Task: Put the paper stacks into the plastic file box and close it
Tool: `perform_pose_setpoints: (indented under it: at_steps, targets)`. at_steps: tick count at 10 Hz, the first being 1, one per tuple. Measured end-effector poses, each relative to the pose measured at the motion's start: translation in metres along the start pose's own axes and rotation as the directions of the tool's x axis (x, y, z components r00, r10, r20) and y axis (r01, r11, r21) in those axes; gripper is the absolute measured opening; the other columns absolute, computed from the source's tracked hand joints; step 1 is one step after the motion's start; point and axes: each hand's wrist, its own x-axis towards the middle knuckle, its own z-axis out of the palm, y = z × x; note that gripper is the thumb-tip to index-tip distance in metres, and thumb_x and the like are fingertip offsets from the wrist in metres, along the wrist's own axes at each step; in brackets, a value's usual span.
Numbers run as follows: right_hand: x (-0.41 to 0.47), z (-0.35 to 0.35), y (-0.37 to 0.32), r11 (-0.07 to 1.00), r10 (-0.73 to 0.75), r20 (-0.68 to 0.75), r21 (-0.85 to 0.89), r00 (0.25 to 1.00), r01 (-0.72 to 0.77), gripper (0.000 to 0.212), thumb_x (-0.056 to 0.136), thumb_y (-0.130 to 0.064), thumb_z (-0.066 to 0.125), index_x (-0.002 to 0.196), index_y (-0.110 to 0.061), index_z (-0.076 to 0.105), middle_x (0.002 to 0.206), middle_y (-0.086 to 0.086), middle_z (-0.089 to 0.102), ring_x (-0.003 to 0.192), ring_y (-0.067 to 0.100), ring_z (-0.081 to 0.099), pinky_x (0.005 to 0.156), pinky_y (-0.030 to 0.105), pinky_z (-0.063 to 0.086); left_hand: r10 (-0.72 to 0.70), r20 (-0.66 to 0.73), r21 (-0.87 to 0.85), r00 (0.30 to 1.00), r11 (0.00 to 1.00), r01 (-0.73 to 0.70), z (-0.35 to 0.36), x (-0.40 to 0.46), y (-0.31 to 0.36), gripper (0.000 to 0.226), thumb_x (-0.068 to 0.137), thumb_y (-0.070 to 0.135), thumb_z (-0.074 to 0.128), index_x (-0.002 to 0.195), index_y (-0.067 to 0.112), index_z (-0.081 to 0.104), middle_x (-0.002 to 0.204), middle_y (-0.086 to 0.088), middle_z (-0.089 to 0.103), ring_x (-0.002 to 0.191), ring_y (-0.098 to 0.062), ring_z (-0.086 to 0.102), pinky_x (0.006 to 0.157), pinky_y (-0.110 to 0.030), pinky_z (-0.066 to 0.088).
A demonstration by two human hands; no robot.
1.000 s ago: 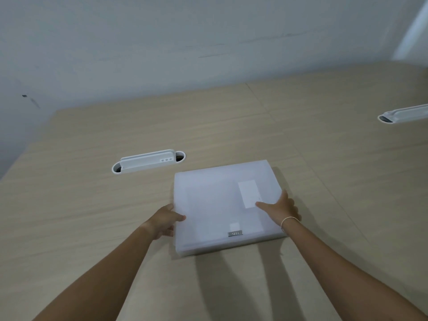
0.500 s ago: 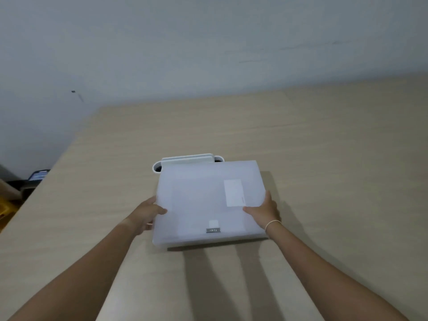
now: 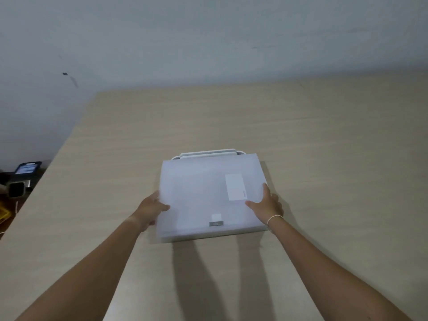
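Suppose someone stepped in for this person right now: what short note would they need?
Left hand: gripping the left edge of the file box, thumb on the lid.
Right hand: gripping the right edge, thumb on top.
The box lies flat on the table, lid down, its far edge covering part of the white cable slot.
Done: box looks shut; no loose paper stacks in view.
Left: check the front clasp is latched, then let go.
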Motion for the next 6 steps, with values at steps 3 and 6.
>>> perform_pose_setpoints:
  at_steps: [3,6]
  targets:
    - [-0.005,-0.006,0.001,0.998,-0.063,-0.014,0.003,0.998,0.063,0.083,0.080,-0.047,0.061,0.147,-0.029,0.016,0.154,0.008,0.020,0.135,0.032,0.033,0.107,0.045,0.035,0.128,-0.069,0.231,0.989,0.967,-0.109,0.001,-0.001,0.006,0.068,0.079,0.004,0.059,0.142,0.020,0.036,0.132,-0.015,0.053,0.112,-0.035,0.054,0.085,-0.039,0.048]
    - [-0.022,-0.064,-0.030,0.863,-0.479,-0.005,-0.184,0.878,0.470,0.074,0.085,-0.051,0.049,0.147,-0.028,0.016,0.158,0.006,0.011,0.145,0.028,0.013,0.116,0.043,0.020,0.443,-0.097,0.805,0.891,0.562,-0.192,0.030,-0.050,0.070,0.068,0.094,0.035,0.046,0.152,0.018,0.013,0.159,-0.011,0.020,0.144,-0.031,0.022,0.115,-0.042,0.025]
